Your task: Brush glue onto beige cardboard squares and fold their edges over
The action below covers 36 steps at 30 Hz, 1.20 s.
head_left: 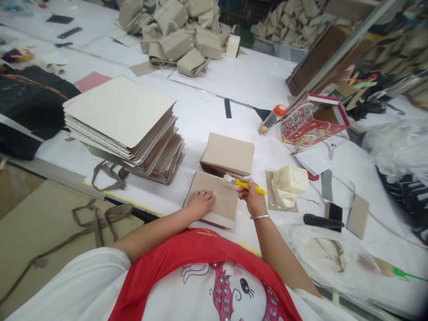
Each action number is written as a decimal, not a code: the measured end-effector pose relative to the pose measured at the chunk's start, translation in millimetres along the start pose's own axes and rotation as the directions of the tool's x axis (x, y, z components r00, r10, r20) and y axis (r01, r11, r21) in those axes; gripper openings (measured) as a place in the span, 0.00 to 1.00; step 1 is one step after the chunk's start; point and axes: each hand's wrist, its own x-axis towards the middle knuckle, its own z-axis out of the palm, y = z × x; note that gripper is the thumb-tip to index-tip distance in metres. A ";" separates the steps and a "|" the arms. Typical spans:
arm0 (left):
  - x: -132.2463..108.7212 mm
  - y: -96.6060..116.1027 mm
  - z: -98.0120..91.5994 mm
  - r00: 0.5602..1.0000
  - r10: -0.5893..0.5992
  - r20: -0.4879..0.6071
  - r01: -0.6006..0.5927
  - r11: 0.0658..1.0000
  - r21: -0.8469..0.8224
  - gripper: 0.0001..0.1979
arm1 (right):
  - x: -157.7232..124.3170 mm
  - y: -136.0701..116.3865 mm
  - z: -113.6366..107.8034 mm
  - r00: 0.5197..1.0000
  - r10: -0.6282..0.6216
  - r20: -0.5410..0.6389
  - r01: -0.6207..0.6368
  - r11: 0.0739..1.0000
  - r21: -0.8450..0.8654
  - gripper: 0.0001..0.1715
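Note:
My right hand (251, 196) is closed round the yellow handle of a paintbrush (241, 183). Its whitish bristles point left, at the far edge of a beige panel (222, 203). On the left part of that panel my left hand (201, 203) lies flat with its fingers stretched out. Just beyond the panel sits a short stack of beige pieces (229, 151). To the right of the brush, a cut-open cream plastic container (290, 183) rests on a piece of board; what is inside it cannot be made out.
A tall stack of larger panels (120, 111) stands at left, with a grey-brown strap (109, 176) beside it. Beige bags (180, 35) are heaped at the back. Toward the right are a bottle (271, 119), a red patterned paper bag (312, 122) and a black-handled tool (321, 220).

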 end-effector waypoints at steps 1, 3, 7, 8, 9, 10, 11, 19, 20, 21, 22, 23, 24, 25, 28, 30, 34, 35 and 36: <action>0.0 0.1 0.7 1.000 -0.002 -0.002 0.002 1.000 -0.001 0.22 | 7.6 0.7 16.9 0.998 0.035 0.053 -0.037 0.999 0.038 0.24; -0.9 -1.1 2.1 1.000 0.003 -0.007 -0.003 1.000 -0.001 0.22 | 21.5 3.3 52.1 0.991 0.078 0.106 -0.082 0.996 0.036 0.18; -2.8 -3.7 4.2 1.000 0.011 -0.023 -0.011 1.000 0.004 0.23 | 39.0 8.5 97.5 0.986 0.107 0.126 -0.105 0.994 -0.024 0.13; -3.0 -4.1 4.4 1.000 0.014 -0.025 -0.013 1.000 0.003 0.23 | 41.0 9.9 98.8 0.986 0.110 0.122 -0.106 0.994 -0.037 0.12; -3.1 -4.4 4.4 1.000 0.014 -0.027 -0.014 1.000 0.001 0.23 | 42.1 11.6 95.3 0.988 0.113 0.110 -0.108 0.993 -0.051 0.11; -3.1 -4.8 4.3 1.000 0.014 -0.028 -0.014 1.000 -0.002 0.23 | 42.5 13.7 87.3 0.989 0.114 0.089 -0.108 0.992 -0.067 0.11; -3.0 -5.1 4.2 1.000 0.013 -0.027 -0.013 1.000 -0.006 0.23 | 42.1 16.3 75.2 0.992 0.113 0.060 -0.108 0.991 -0.084 0.11; -2.3 -4.3 7.8 1.000 0.008 0.000 -0.008 1.000 -0.013 0.22 | 4.6 40.2 -68.4 0.965 0.096 -0.242 -0.138 0.977 -0.164 0.17; -1.9 -3.9 8.9 1.000 0.004 0.002 -0.004 1.000 -0.007 0.21 | -3.6 43.4 -81.5 0.962 0.083 -0.258 -0.130 0.977 -0.168 0.19; -1.3 -3.6 9.8 1.000 0.004 0.004 -0.004 1.000 -0.001 0.21 | -11.6 47.8 -92.4 0.961 0.065 -0.267 -0.117 0.976 -0.182 0.21; -0.7 -3.2 10.5 1.000 0.007 0.007 -0.007 1.000 0.006 0.21 | -19.0 53.8 -101.2 0.963 0.042 -0.266 -0.101 0.972 -0.212 0.23; -0.1 -2.8 10.9 1.000 0.013 0.011 -0.013 1.000 0.012 0.21 | -25.4 61.7 -107.9 0.967 0.012 -0.253 -0.082 0.959 -0.270 0.24; 0.4 -2.3 11.0 1.000 0.020 0.015 -0.020 1.000 0.019 0.21 | -30.6 71.7 -112.5 0.973 -0.023 -0.232 -0.064 0.931 -0.360 0.24; 0.9 -1.6 10.8 1.000 0.023 0.020 -0.024 0.999 0.024 0.21 | -34.4 83.4 -115.3 0.978 -0.061 -0.201 -0.044 0.877 -0.478 0.22; 2.2 1.2 9.1 0.999 0.014 0.036 -0.015 0.999 0.036 0.22 | -37.7 123.6 -114.4 0.986 -0.159 -0.054 0.048 0.572 -0.819 0.15; 3.1 3.4 7.3 0.999 0.002 0.047 -0.004 0.999 0.045 0.22 | -34.7 147.4 -109.7 0.982 -0.184 0.046 0.114 0.376 -0.920 0.14; 4.7 6.3 3.2 0.997 -0.012 0.074 0.009 0.999 0.046 0.22 | -24.8 171.3 -103.4 0.984 -0.154 0.091 0.125 0.225 -0.966 0.15; 5.0 6.6 2.5 0.997 -0.017 0.078 0.014 0.999 0.034 0.22 | -22.9 171.7 -103.2 0.984 -0.154 0.094 0.128 0.225 -0.966 0.16; 5.6 6.9 2.0 0.997 -0.026 0.077 0.025 1.000 0.013 0.22 | -21.7 169.9 -103.3 0.981 -0.168 0.101 0.139 0.237 -0.962 0.16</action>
